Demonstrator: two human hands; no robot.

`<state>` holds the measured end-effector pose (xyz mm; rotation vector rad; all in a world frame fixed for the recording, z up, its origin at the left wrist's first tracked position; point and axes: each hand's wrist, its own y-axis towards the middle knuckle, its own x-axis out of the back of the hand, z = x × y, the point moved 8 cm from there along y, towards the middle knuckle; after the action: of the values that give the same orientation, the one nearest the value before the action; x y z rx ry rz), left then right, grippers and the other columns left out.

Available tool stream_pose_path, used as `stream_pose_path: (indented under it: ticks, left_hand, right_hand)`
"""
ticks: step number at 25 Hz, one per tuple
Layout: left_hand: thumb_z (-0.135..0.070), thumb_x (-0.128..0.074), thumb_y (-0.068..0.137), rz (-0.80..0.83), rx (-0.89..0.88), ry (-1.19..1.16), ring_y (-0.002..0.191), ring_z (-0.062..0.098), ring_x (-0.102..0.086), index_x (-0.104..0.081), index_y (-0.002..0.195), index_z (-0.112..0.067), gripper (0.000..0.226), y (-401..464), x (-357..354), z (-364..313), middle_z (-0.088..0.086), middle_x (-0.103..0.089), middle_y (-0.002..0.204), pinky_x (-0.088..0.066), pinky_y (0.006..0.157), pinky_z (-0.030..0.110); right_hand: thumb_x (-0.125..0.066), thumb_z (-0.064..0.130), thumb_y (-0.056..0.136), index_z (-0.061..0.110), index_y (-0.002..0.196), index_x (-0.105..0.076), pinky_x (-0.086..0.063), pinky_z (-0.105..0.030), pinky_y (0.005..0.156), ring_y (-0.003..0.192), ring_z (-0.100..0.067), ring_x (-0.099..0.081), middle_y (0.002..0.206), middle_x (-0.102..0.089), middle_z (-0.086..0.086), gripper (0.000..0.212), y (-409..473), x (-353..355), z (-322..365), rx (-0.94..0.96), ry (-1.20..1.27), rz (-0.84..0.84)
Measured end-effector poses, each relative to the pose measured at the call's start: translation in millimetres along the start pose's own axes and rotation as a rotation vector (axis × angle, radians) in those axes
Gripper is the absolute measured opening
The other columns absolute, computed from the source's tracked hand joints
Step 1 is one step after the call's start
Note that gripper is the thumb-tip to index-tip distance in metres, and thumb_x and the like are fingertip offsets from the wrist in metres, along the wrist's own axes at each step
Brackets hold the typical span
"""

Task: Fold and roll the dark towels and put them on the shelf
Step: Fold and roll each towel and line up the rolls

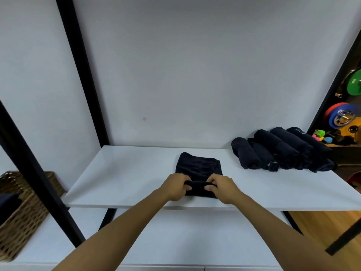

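Both hands, left (pixel 174 187) and right (pixel 224 188), have fingers curled around the near rolled edge of a dark towel (pixel 199 167) lying mid white shelf (pixel 125 173). Five rolled towels (pixel 281 151) sit far right against the pale wall (pixel 195 65), wicker basket (pixel 23 208) lower left, gym weights (pixel 340 118) off right.

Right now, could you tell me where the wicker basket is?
Head view, far left: the wicker basket sits on the lower shelf, left of the black post.

On the white shelf (pixel 121 173) a folded dark towel (pixel 199 165) lies flat, its near end partly rolled. The left hand (pixel 174 187) and right hand (pixel 224 189) each curl a grip round that roll. Rolled towels (pixel 281 151) sit in a row at the shelf's right; a wicker basket (pixel 23 212) stands lower left.
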<state>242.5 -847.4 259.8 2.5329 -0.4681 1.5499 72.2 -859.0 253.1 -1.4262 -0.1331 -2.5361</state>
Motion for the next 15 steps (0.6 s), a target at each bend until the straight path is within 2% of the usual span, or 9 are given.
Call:
stream_pose_path:
  ticks: [1, 3, 4, 6, 9, 10, 12, 14, 15]
  left_hand:
    - [-0.024, -0.054, 0.098, 0.049, 0.040, -0.061, 0.085, 0.020, -0.057, -0.066, 0.102, -0.012, 0.017, 7.9, 1.9, 4.0, 0.005, -0.066, 0.093, -0.041, 0.072, 0.028]
    - [-0.026, -0.049, 0.100, 0.122, 0.093, -0.173, 0.084, 0.020, -0.056, -0.061, 0.096, -0.011, 0.019, 21.1, 1.5, 13.8, 0.003, -0.061, 0.089, -0.041, 0.072, 0.029]
    - [-0.026, -0.047, 0.101, 0.128, 0.116, -0.230, 0.085, 0.019, -0.055, -0.058, 0.099, -0.014, 0.017, 25.3, -0.6, 19.5, 0.001, -0.060, 0.092, -0.042, 0.074, 0.029]
    - [-0.025, -0.050, 0.099, 0.045, 0.102, -0.304, 0.085, 0.016, -0.054, -0.053, 0.104, -0.020, 0.007, 33.2, 0.3, 26.6, -0.001, -0.058, 0.096, -0.045, 0.079, 0.030]
    - [-0.034, -0.055, 0.094, -0.292, -0.111, -0.009, 0.099, 0.014, -0.048, -0.059, 0.100, -0.026, 0.011, 30.7, 13.2, 17.8, -0.008, -0.056, 0.102, -0.041, 0.089, 0.032]
    - [-0.045, -0.054, 0.092, -0.315, -0.170, 0.091, 0.100, 0.012, -0.045, -0.062, 0.100, -0.028, 0.021, 28.7, 14.2, 13.2, -0.010, -0.056, 0.102, -0.038, 0.090, 0.032]
    - [-0.060, -0.051, 0.087, -0.215, -0.203, 0.211, 0.099, 0.011, -0.044, -0.064, 0.107, -0.028, 0.040, 34.0, 10.4, 14.0, -0.012, -0.058, 0.102, -0.033, 0.090, 0.030]
    - [-0.052, -0.051, 0.093, -0.132, -0.161, 0.199, 0.098, 0.014, -0.047, -0.065, 0.107, -0.025, 0.034, 44.7, 12.5, 17.5, -0.007, -0.062, 0.100, -0.034, 0.091, 0.032]
    - [-0.044, -0.049, 0.097, -0.106, -0.130, 0.177, 0.095, 0.017, -0.048, -0.064, 0.099, -0.022, 0.028, 52.8, 15.1, 19.0, -0.005, -0.062, 0.094, -0.035, 0.091, 0.034]
  right_hand:
    - [-0.062, 0.041, 0.091, 0.030, 0.107, -0.055, -0.045, -0.033, 0.088, 0.096, -0.020, -0.055, 0.100, -0.062, 0.007, 0.020, -0.3, 6.7, 2.7, 0.050, -0.005, -0.092]
    - [-0.068, 0.040, 0.087, 0.024, 0.112, -0.060, -0.043, -0.032, 0.088, 0.097, -0.017, -0.055, 0.106, -0.059, 0.006, 0.030, -5.9, 14.0, 17.5, 0.256, -0.250, -0.307]
    - [-0.071, 0.041, 0.084, 0.022, 0.114, -0.063, -0.042, -0.033, 0.088, 0.099, -0.018, -0.056, 0.109, -0.060, 0.004, 0.036, -9.9, 8.3, 24.0, 0.352, -0.373, -0.333]
    - [-0.072, 0.039, 0.083, 0.021, 0.122, -0.063, -0.040, -0.035, 0.093, 0.106, -0.022, -0.057, 0.116, -0.061, 0.002, 0.043, -4.9, -2.7, 28.3, 0.378, -0.480, -0.261]
    - [-0.058, 0.034, 0.095, 0.024, 0.130, -0.056, -0.033, -0.033, 0.097, 0.112, -0.022, -0.051, 0.123, -0.057, 0.004, 0.036, 20.4, -1.7, 23.4, 0.239, -0.443, -0.131]
    - [-0.056, 0.033, 0.096, 0.026, 0.129, -0.055, -0.032, -0.033, 0.097, 0.111, -0.021, -0.051, 0.122, -0.056, 0.004, 0.034, 29.4, 1.5, 21.6, 0.193, -0.419, -0.076]
    - [-0.054, 0.034, 0.097, 0.029, 0.126, -0.057, -0.034, -0.034, 0.097, 0.110, -0.022, -0.053, 0.118, -0.057, 0.004, 0.029, 44.1, 6.2, 16.9, 0.099, -0.286, 0.040]
    - [-0.054, 0.036, 0.096, 0.029, 0.126, -0.057, -0.038, -0.035, 0.097, 0.111, -0.024, -0.052, 0.119, -0.058, 0.003, 0.031, 52.1, 8.2, 11.7, 0.076, -0.232, 0.031]
    - [-0.055, 0.036, 0.096, 0.027, 0.127, -0.057, -0.040, -0.034, 0.097, 0.112, -0.024, -0.051, 0.121, -0.058, 0.002, 0.033, 53.1, 12.1, 14.7, 0.119, -0.262, -0.064]
